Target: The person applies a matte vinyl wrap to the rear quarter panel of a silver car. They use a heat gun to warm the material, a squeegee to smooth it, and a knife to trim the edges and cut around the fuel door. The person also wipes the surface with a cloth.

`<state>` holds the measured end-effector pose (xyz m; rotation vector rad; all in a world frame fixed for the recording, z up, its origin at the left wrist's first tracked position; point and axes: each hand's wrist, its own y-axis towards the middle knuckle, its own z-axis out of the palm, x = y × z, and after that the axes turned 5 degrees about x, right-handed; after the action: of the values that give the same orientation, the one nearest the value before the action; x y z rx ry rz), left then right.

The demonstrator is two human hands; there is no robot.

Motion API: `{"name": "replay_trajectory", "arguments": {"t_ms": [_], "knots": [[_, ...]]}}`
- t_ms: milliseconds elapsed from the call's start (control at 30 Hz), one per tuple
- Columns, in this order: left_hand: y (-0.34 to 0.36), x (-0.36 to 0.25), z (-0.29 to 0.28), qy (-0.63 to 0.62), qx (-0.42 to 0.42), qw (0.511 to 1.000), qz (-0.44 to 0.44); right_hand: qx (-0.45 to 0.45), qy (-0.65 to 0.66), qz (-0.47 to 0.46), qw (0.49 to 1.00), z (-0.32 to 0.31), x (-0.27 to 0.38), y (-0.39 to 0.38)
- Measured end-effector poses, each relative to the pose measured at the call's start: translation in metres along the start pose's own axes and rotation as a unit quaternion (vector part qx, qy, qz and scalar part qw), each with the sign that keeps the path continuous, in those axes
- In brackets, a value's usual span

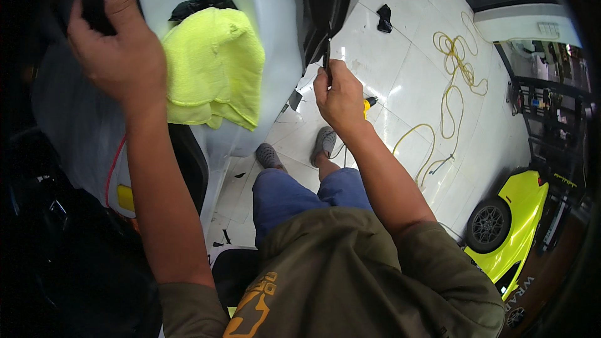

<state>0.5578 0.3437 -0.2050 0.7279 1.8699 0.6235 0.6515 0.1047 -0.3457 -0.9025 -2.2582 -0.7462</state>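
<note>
My left hand (122,50) is raised at the upper left, thumb and fingers apart, against a dark area beside the pale car body panel (275,31). Some of its fingertips are lost in shadow. Draped over the panel, just right of that hand, is a neon-yellow microfibre cloth (216,69). Crumpled black film (200,6) pokes out above the cloth. My right hand (341,97) pinches a slim dark knife (326,56), tip pointing up. The tip meets the lower edge of a hanging black film sheet (322,6).
On the white tiled floor (388,69) lie a scrap of black film (384,19), a yellow-and-black power tool (369,105) and a looping yellow hose (447,112). A neon-yellow car part with a wheel (490,224) is at the lower right. A red cord (113,169) hangs near my left forearm.
</note>
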Motion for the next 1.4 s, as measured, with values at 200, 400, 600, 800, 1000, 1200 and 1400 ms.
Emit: {"name": "replay_trajectory", "arguments": {"t_ms": [200, 400, 600, 800, 1000, 1200, 1400], "knots": [[-0.004, -0.013, 0.001, 0.023, 0.004, 0.999, -0.027, -0.002, 0.026, 0.015, 1.000, 0.005, 0.001, -0.003], [-0.002, -0.013, 0.001, 0.027, 0.014, 0.999, -0.024, -0.024, 0.034, -0.019, 0.999, 0.012, -0.002, -0.004], [-0.004, -0.014, 0.000, 0.039, 0.021, 0.998, -0.035, -0.024, 0.044, -0.007, 0.999, 0.019, -0.006, -0.009], [0.000, -0.015, -0.006, 0.044, 0.033, 0.998, -0.021, -0.031, 0.072, 0.011, 0.997, 0.033, -0.007, -0.017], [-0.038, -0.030, -0.024, -0.015, 0.041, 0.989, 0.141, -0.039, 0.106, 0.001, 0.994, 0.044, -0.019, -0.023], [-0.161, -0.045, 0.008, -0.057, 0.381, 0.923, -0.005, -0.021, 0.126, -0.007, 0.992, 0.045, -0.022, -0.026], [-0.184, -0.034, 0.039, -0.052, 0.422, 0.898, -0.114, 0.011, 0.143, -0.017, 0.989, 0.036, -0.030, -0.032]]}}
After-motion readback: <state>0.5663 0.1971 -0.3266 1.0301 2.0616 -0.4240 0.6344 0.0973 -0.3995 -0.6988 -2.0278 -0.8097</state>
